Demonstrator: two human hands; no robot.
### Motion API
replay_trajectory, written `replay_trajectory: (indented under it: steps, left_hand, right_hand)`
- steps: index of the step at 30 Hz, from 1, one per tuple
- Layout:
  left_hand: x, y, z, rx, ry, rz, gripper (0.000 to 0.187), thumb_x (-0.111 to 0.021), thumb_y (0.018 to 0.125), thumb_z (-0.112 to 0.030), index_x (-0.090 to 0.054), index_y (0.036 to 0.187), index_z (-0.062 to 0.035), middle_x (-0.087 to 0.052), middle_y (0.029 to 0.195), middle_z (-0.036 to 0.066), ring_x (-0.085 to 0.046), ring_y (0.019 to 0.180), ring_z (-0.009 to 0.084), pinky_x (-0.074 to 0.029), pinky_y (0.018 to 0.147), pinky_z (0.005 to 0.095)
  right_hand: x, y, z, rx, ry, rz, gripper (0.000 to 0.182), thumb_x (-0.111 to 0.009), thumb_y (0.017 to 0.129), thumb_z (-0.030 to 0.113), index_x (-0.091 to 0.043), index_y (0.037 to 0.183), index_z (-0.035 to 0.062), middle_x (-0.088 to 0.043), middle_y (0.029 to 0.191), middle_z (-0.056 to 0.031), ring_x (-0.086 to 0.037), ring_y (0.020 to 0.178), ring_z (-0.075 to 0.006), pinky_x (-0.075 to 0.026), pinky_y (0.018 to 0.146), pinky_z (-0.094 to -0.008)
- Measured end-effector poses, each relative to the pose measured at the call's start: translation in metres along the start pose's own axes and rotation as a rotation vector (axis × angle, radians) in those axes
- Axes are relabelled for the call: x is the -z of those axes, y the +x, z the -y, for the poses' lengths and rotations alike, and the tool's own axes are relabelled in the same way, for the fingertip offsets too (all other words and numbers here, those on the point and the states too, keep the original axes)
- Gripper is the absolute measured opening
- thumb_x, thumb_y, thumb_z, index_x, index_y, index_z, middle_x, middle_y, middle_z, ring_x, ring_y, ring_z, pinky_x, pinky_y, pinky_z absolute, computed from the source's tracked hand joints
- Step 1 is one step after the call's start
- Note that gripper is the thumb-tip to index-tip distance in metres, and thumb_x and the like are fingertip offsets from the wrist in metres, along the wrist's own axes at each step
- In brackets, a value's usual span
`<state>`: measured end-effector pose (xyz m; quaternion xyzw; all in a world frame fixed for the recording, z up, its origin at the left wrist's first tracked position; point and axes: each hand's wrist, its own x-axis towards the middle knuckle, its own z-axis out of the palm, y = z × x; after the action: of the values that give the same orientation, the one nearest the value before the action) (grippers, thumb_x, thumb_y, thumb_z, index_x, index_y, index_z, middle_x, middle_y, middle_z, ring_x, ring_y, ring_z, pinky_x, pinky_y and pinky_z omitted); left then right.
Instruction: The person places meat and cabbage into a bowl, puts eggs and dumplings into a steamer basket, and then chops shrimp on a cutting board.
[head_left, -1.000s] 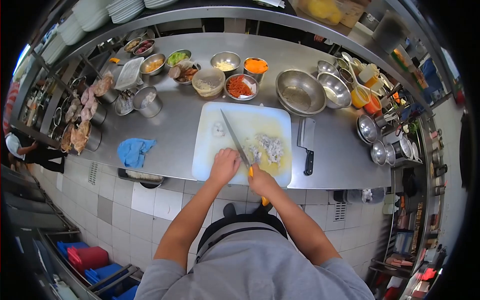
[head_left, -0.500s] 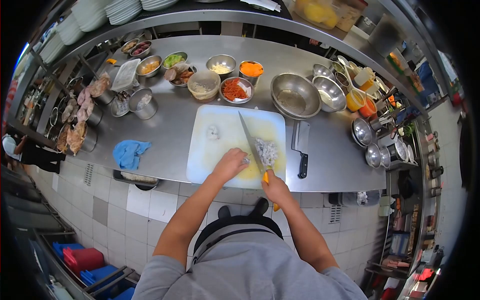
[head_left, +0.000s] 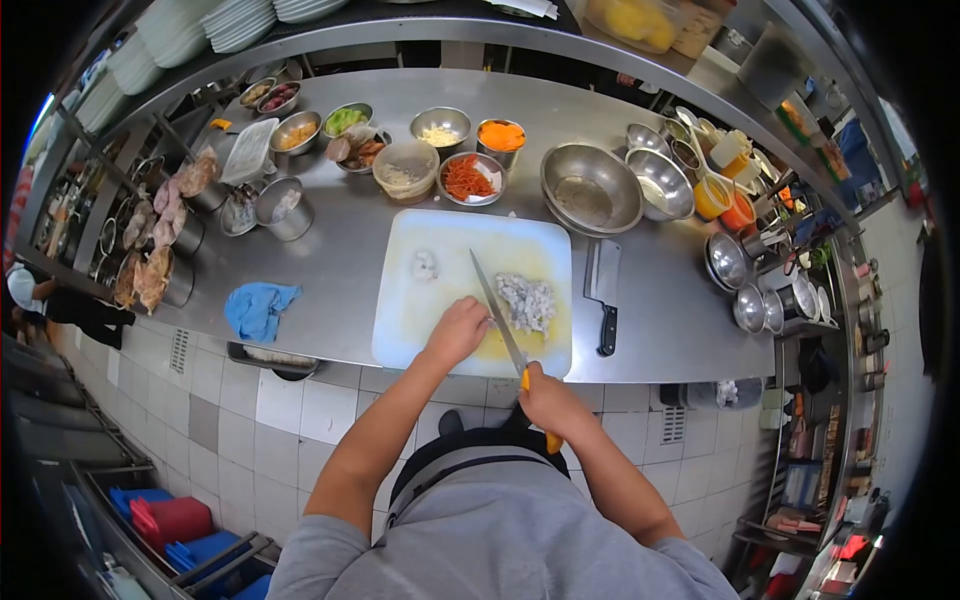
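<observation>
My right hand (head_left: pixel 553 403) is closed round the yellow handle of a long knife (head_left: pixel 494 304), whose blade points up and left over the white cutting board (head_left: pixel 400 325). At the board's lower middle, my left hand (head_left: pixel 461 329) has its fingers pinched near the blade; what they hold is mostly hidden, a small greyish bit shows at the fingertips. A pile of chopped greyish-white pieces (head_left: pixel 527 303) lies just right of the blade. Another small pale piece (head_left: pixel 424 265) rests at the board's upper left.
A cleaver (head_left: pixel 603 290) lies right of the board, a blue cloth (head_left: pixel 260 309) to the left. Behind the board stand a bowl of red strips (head_left: pixel 468 178), a cup of orange pieces (head_left: pixel 502 137) and large metal bowls (head_left: pixel 590 190). A person (head_left: pixel 70 310) stands far left.
The knife and my right hand have moved slightly left and down. The chopped pile now spreads wider, further left. My left hand has shifted slightly left.
</observation>
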<state>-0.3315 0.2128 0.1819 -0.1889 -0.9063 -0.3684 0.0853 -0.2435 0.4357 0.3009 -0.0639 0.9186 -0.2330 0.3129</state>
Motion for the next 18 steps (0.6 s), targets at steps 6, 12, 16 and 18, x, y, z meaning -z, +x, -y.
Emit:
replay_trajectory:
  steps: [6, 12, 16, 18]
  left_hand:
    - [0.002, 0.005, -0.001, -0.015, -0.023, 0.050, 0.014, -0.070, 0.089, -0.007, -0.065, 0.102, -0.0035, -0.062, 0.102, 0.017, -0.062, 0.102, 0.0406, -0.051, 0.090, 0.0503]
    - [0.010, 0.007, 0.001, 0.073, -0.095, 0.095, 0.018, -0.072, 0.088, -0.006, -0.064, 0.104, -0.0030, -0.063, 0.107, 0.017, -0.064, 0.105, 0.0389, -0.054, 0.092, 0.0462]
    - [0.012, 0.006, -0.003, 0.095, -0.092, 0.128, 0.015, -0.068, 0.088, -0.008, -0.064, 0.101, -0.0021, -0.064, 0.105, 0.018, -0.064, 0.108, 0.0407, -0.053, 0.093, 0.0487]
    - [0.007, 0.009, 0.001, 0.076, -0.018, 0.133, 0.015, -0.067, 0.088, -0.008, -0.063, 0.101, -0.0013, -0.064, 0.105, 0.019, -0.064, 0.107, 0.0407, -0.053, 0.093, 0.0486]
  right_hand:
    - [-0.043, 0.063, -0.010, 0.013, -0.029, -0.140, 0.039, -0.051, 0.099, 0.017, -0.046, 0.132, -0.0036, -0.071, 0.107, -0.0359, -0.071, 0.103, -0.0520, -0.054, 0.093, -0.0593]
    - [0.004, 0.060, 0.009, 0.001, -0.028, -0.048, 0.038, -0.051, 0.098, 0.016, -0.048, 0.131, -0.0028, -0.071, 0.113, -0.0352, -0.071, 0.106, -0.0510, -0.054, 0.093, -0.0586]
    - [-0.013, 0.021, 0.010, -0.031, -0.021, -0.002, 0.039, -0.052, 0.098, 0.017, -0.048, 0.131, -0.0030, -0.071, 0.114, -0.0355, -0.071, 0.107, -0.0504, -0.054, 0.093, -0.0586]
    - [-0.029, 0.021, 0.008, -0.052, 0.020, -0.046, 0.041, -0.053, 0.097, 0.018, -0.048, 0.131, -0.0035, -0.071, 0.111, -0.0366, -0.071, 0.106, -0.0506, -0.054, 0.093, -0.0590]
